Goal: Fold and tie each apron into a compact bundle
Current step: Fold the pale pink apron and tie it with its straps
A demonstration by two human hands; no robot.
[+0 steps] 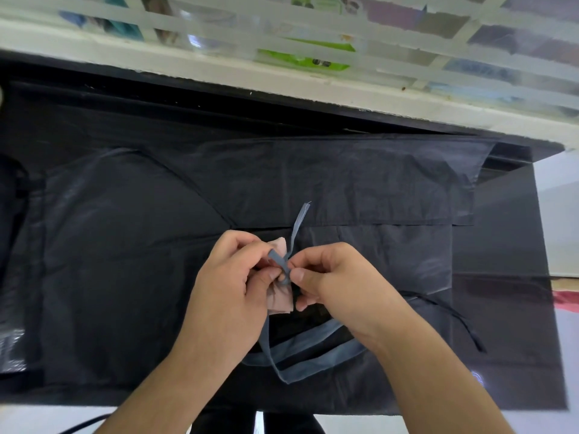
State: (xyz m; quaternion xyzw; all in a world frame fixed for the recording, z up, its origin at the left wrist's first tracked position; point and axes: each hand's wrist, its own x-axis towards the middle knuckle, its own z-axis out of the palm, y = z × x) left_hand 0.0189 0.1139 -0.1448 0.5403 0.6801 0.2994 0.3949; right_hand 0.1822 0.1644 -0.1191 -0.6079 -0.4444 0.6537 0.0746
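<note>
A small pink bundle [279, 296] sits between both hands, above the middle of the table [507, 245], with a grey strap [297, 227] wound round it and being knotted. The left hand [232, 277] pinches the bundle and one strap end; the right hand [332, 277] pinches the knot. The cloth looks light, soft and limp, so it probably springs open unless held at the knot. One bundle shows, with two loose strap tails. One black apron [329, 183] lies spread flat underneath.
</note>
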